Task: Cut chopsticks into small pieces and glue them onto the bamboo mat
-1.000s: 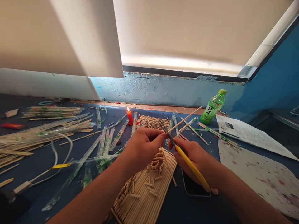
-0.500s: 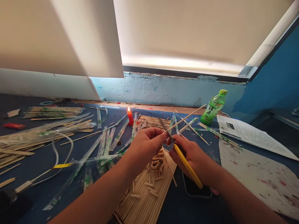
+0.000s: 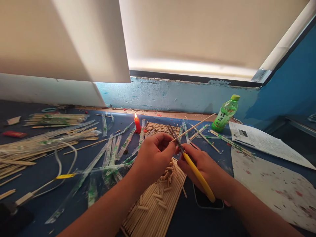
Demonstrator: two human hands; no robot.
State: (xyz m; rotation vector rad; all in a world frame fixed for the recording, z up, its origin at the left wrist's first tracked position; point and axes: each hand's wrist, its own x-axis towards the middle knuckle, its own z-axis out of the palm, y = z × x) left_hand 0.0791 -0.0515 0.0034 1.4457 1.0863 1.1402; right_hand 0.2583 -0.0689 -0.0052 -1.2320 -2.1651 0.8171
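Note:
Between the fingers of my left hand [image 3: 156,153] is the near end of a thin wooden chopstick [image 3: 197,125], which slants up to the right. My right hand [image 3: 203,168] is closed on yellow-handled scissors [image 3: 197,172]; their blades cross the chopstick close to my left fingertips. Below both hands lies a flat panel of chopsticks [image 3: 153,220] set side by side. Several short cut pieces [image 3: 158,195] are scattered on it, and a raised pattern of small pieces [image 3: 169,171] is partly hidden by my left hand.
A lit red candle [image 3: 137,124] stands behind my hands. Plastic wrappers [image 3: 116,149] and chopstick bundles [image 3: 56,118] cover the left side, with a white cable [image 3: 58,158]. To the right are a green bottle [image 3: 225,113], printed paper [image 3: 266,143], a stained sheet [image 3: 271,187] and a phone [image 3: 207,199].
My left fingers have shifted slightly left and up, and the chopstick's far end has dipped a little. The scissors still cross it, with their blades slightly farther apart.

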